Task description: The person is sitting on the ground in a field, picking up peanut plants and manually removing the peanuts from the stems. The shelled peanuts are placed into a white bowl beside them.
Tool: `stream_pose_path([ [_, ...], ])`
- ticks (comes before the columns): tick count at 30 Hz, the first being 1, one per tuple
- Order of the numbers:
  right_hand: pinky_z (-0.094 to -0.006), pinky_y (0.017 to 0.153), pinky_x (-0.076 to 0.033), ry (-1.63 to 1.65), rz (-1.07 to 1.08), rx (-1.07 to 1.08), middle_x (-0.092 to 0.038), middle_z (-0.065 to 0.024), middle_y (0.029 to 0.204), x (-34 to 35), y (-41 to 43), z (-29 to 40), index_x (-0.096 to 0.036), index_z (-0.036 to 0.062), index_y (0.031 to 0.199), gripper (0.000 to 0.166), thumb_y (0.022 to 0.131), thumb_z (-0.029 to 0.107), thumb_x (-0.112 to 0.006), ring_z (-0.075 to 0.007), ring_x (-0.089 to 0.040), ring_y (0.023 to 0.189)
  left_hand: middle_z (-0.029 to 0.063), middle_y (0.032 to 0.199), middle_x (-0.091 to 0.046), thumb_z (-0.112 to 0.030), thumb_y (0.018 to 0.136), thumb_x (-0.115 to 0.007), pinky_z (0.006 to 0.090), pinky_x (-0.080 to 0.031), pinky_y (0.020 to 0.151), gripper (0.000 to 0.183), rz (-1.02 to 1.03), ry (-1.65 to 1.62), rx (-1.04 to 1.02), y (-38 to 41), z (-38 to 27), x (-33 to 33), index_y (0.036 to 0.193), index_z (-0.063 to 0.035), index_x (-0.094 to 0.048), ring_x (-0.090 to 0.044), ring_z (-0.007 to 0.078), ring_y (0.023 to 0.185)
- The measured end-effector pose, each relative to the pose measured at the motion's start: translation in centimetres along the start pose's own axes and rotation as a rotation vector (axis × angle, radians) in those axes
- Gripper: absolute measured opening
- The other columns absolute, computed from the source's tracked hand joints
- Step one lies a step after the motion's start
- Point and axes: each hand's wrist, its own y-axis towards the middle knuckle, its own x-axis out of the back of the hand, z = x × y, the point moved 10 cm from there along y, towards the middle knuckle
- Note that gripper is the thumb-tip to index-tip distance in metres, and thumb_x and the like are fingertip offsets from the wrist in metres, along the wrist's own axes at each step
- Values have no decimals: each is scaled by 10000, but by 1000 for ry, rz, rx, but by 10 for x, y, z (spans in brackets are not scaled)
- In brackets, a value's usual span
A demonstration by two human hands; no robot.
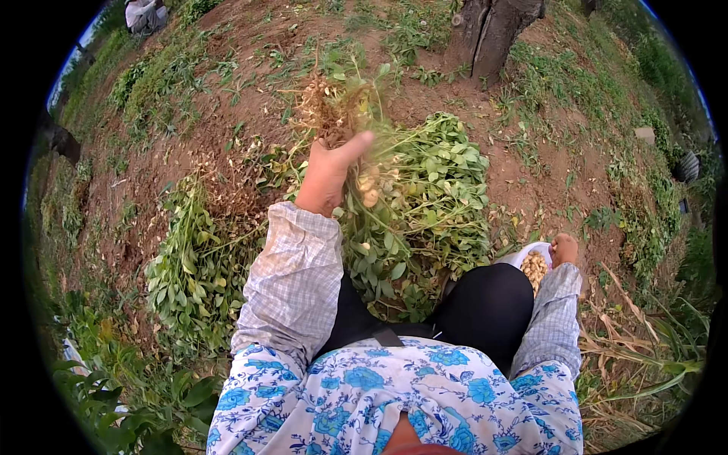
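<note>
My left hand (333,170) is closed around a peanut plant (335,111), its tangled roots beyond the thumb and blurred leafy stems beside it. Pale peanut pods (369,190) hang close to the wrist. Under and to the right of this hand lies a heap of green peanut plants (443,182). A second pile of plants (187,267) lies at the left, its brown roots towards the middle. By my right knee, my right hand (564,249) is at the rim of a white container (520,256) holding picked peanuts (534,270); its fingers are partly hidden.
A thick tree trunk (489,34) rises from the soil at the top right. Another person (146,16) sits far off at the upper left. Dry stalks (620,341) and long grass lie at the lower right. Leafy plants (142,409) grow at the lower left.
</note>
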Motion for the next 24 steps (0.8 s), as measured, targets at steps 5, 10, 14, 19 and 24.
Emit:
stream_pose_path([
  [5,-335,772,-511,-1073,107,485,-702,-111,880,1,11,-25,-696,0,944,176,830,111,-622,-208,-656,845,48,898,-645,-163,784,-786,294,-508,687,396,-24,-7,23,3,10,4,1094,20,-619,-611,140,759],
  [10,-282,811,-484,-407,500,686,-669,-54,972,-187,-169,166,-638,13,1116,271,907,184,-620,-127,-613,874,58,939,-655,-152,790,-781,296,-505,697,382,6,4,65,2,13,-13,1094,20,-625,-613,143,781],
  [14,-341,853,-505,-374,946,802,-634,-162,1106,-306,-311,193,-576,-6,1206,483,882,338,-673,-228,-636,976,67,974,-658,-136,799,-772,312,-510,727,365,-45,22,41,8,21,-11,1089,30,-624,-620,150,812],
  [19,-374,803,-514,-177,979,733,-621,-150,1014,-359,-338,173,-581,-21,1175,563,818,391,-724,-253,-640,918,72,994,-655,-129,812,-758,315,-505,754,387,-37,32,-19,18,31,-15,1114,49,-594,-619,150,851],
  [24,-409,709,-507,-385,732,987,-611,-138,916,-351,-337,181,-615,-3,986,350,806,290,-683,-314,-626,808,51,989,-662,-133,819,-749,280,-488,753,373,-48,193,-43,20,36,-22,1111,45,-599,-601,119,847],
])
